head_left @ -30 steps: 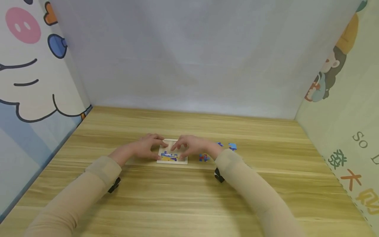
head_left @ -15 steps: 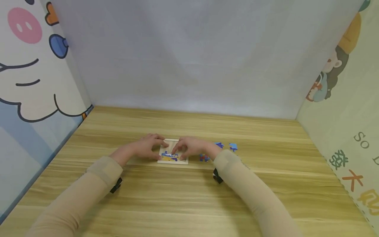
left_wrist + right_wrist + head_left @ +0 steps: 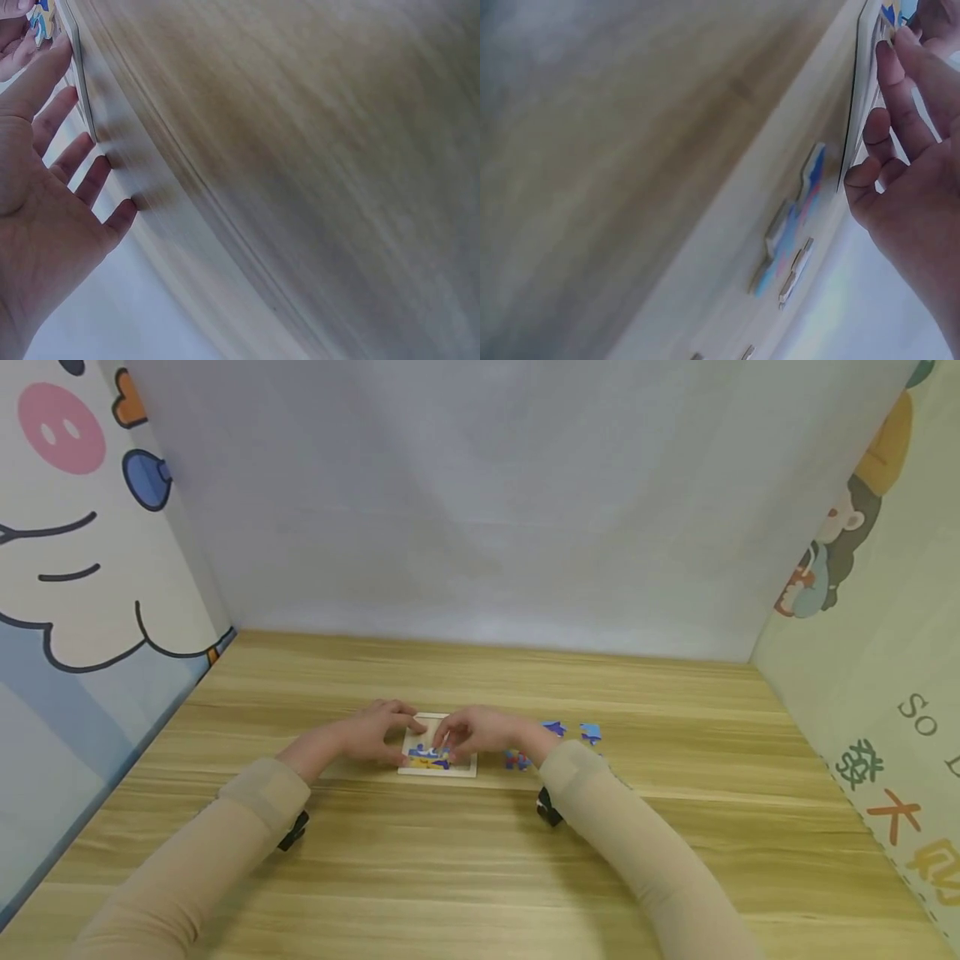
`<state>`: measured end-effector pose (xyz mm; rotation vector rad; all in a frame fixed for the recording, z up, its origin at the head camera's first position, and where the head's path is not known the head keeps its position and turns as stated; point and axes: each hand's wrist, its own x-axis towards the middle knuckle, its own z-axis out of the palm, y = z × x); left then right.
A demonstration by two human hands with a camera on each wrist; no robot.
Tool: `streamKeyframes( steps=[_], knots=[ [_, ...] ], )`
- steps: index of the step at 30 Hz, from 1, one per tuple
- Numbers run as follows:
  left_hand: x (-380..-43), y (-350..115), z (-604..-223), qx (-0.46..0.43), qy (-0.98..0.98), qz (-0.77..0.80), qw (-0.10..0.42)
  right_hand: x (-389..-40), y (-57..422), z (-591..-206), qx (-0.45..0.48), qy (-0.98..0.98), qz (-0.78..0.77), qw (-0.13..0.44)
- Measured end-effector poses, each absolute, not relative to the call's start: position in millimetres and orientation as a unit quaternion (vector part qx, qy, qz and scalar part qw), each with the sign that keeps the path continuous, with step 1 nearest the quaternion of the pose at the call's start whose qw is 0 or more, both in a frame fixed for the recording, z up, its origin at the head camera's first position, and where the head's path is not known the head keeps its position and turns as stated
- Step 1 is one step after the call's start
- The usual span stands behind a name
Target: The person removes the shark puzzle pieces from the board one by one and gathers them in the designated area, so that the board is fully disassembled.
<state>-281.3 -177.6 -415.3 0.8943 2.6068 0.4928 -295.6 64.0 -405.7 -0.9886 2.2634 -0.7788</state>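
Observation:
A small jigsaw puzzle tray [image 3: 438,772] with a pale wooden rim lies mid-table. Joined blue, white and yellow puzzle pieces [image 3: 426,761] fill its near left part. My left hand [image 3: 371,732] rests at the tray's left side, thumb and index on the rim; in the left wrist view its other fingers [image 3: 90,180] extend loosely beside the edge. Over the right half, my right hand [image 3: 483,731] pinches a puzzle piece [image 3: 889,16] between thumb and index, close to the joined pieces. Its other fingers curl inward in the right wrist view. Fingers mostly hide the piece.
Right of the tray lie loose puzzle pieces: a red and blue one [image 3: 517,760], a darker blue one [image 3: 555,727] and a light blue one [image 3: 590,732]. A pale curtain [image 3: 480,510] hangs behind the wooden table [image 3: 420,868]; printed panels flank it.
My right thumb and index have drawn closer together and shifted slightly left toward the joined pieces. My left hand has stayed in place at the tray.

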Motion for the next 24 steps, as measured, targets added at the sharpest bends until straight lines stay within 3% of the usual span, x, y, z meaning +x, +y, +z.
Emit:
streamKeyframes(
  steps=[12,24],
  knots=[
    [-283,-178,-417,0.323,0.916,0.174,0.163,-297,67,-405,-0.350,0.839,-0.319,0.268],
    [-281,-177,-416,0.315,0.917,0.178,0.165,-295,85,-377,-0.376,0.848,-0.289,0.236]
  ],
)
